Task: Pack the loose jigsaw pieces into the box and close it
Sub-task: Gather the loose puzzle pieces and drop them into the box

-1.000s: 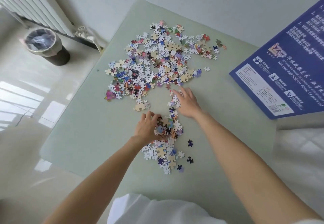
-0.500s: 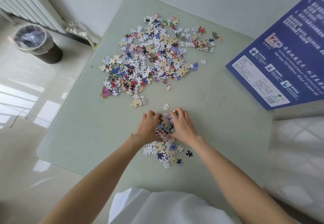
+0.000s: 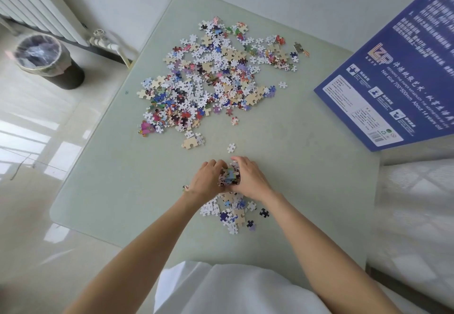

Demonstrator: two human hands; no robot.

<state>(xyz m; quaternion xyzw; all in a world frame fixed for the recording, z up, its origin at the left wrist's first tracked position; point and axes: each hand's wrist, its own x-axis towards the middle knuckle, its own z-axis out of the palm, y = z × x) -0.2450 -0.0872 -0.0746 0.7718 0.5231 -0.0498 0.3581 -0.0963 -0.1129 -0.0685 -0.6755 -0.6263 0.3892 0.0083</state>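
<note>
A big spread of loose jigsaw pieces (image 3: 211,77) covers the far half of the pale green table (image 3: 127,186). Nearer to me, my left hand (image 3: 207,181) and my right hand (image 3: 249,178) are cupped together, fingers curled round a small heap of pieces (image 3: 229,177) squeezed between them. More pieces (image 3: 233,213) lie scattered just below my wrists, and a single white piece (image 3: 231,147) sits just beyond my fingertips. The blue puzzle box (image 3: 393,75), printed with white text, stands at the right edge of the table, tilted.
A radiator (image 3: 36,4) runs along the wall at the upper left, with a lined waste bin (image 3: 46,60) on the floor beside it. White bedding (image 3: 417,215) lies to the right of the table. My white clothing (image 3: 233,289) fills the bottom.
My right hand came back from the far pile, sweeping pieces toward my left hand. Both hands have closed tighter round the heap between them.
</note>
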